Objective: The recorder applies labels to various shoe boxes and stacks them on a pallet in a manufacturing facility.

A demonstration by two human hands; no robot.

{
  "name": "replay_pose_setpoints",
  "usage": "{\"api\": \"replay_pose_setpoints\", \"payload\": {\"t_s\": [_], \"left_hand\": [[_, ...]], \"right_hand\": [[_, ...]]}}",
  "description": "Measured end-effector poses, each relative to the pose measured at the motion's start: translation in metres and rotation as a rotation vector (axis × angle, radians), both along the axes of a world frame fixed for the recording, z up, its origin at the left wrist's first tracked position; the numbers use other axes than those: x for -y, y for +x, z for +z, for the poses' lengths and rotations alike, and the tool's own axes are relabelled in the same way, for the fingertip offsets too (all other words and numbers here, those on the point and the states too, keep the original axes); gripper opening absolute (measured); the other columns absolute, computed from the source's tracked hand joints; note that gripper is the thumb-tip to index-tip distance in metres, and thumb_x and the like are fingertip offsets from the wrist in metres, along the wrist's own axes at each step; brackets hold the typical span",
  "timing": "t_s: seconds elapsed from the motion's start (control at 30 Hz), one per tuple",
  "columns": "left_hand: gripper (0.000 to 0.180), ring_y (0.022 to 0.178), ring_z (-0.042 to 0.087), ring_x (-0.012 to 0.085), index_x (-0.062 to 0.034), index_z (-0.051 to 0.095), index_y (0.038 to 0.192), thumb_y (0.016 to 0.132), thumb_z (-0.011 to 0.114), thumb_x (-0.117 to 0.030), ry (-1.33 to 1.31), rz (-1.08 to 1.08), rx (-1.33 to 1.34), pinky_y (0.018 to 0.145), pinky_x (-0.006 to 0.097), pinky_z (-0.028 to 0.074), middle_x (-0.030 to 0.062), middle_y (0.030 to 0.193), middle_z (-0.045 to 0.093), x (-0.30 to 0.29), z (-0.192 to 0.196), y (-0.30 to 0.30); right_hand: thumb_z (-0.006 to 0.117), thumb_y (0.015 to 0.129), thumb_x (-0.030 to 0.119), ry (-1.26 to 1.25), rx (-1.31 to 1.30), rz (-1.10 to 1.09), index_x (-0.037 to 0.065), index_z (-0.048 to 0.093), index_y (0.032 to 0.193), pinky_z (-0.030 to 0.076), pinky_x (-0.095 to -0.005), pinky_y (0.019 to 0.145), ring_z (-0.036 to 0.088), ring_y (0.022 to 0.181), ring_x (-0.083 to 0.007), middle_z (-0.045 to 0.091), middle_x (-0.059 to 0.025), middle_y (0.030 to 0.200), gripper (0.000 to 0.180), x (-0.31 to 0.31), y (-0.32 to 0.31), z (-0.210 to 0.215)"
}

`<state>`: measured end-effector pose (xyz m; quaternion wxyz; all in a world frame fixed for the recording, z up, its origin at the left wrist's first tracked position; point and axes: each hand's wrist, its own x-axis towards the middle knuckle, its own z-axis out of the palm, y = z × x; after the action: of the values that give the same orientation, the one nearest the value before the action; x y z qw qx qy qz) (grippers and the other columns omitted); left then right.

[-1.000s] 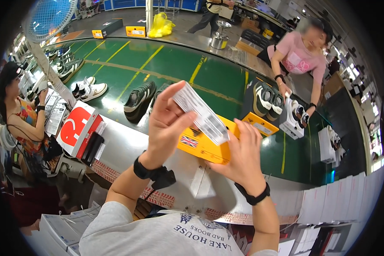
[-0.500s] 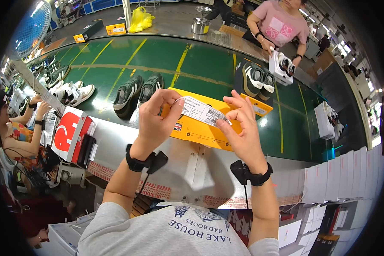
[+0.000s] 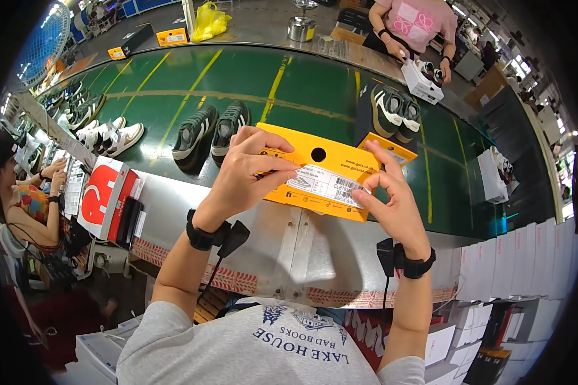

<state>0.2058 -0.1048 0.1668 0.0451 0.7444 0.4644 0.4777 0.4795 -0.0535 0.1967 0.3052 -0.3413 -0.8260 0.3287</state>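
A yellow shoebox end panel (image 3: pixel 340 144) with a round dark hole faces me at the near edge of the green conveyor belt. Against its lower part lies a white printed barcode label (image 3: pixel 321 182). The thumb and index finger of my left hand (image 3: pixel 244 173) pinch together at the label's left end. At the opposite end, my right hand (image 3: pixel 398 204) holds the label's corner between thumb and index finger, its other fingers raised. The rest of the box is hidden behind the panel and my hands.
Pairs of dark green shoes (image 3: pixel 196 138) stand on the belt (image 3: pixel 302 83) to the left; another pair (image 3: pixel 397 114) rests on a yellow-ended box at right. A red and white shoebox (image 3: pixel 106 199) sits left. White boxes (image 3: pixel 510 266) are stacked right. A co-worker (image 3: pixel 417 29) holds a white box.
The label, bowed and held off the panel earlier, now lies flatter against it. Both hands have shifted right and slightly down, and the right fingers are less spread.
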Motion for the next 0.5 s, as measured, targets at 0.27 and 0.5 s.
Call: {"api": "replay_pose_setpoints", "payload": {"t_s": [0.27,0.5], "left_hand": [[0.011,0.097,0.05,0.0227,-0.0112,0.077,0.083,0.072,0.077,-0.011,0.021,-0.004,-0.024,0.089,0.035,0.037,0.0001,0.1,0.065,0.0011,-0.0039,0.0042],[0.019,0.1,0.05,0.0243,-0.0104,0.075,0.085,0.066,0.08,-0.008,0.003,0.002,-0.1,0.09,0.035,0.039,0.0021,0.104,0.062,0.0025,-0.0007,0.008]], "right_hand": [[0.074,0.081,0.016,-0.017,-0.008,-0.001,0.009,0.056,0.075,0.021,-0.0447,0.114,0.024,0.143,-0.0347,0.037,-0.0135,0.15,0.02,0.0001,0.0057,-0.0049],[0.073,0.081,0.014,0.017,0.002,0.016,0.007,0.056,0.077,0.025,-0.0416,0.112,0.025,0.143,-0.0353,0.037,-0.0155,0.149,0.019,-0.0026,0.0106,-0.0067]]}}
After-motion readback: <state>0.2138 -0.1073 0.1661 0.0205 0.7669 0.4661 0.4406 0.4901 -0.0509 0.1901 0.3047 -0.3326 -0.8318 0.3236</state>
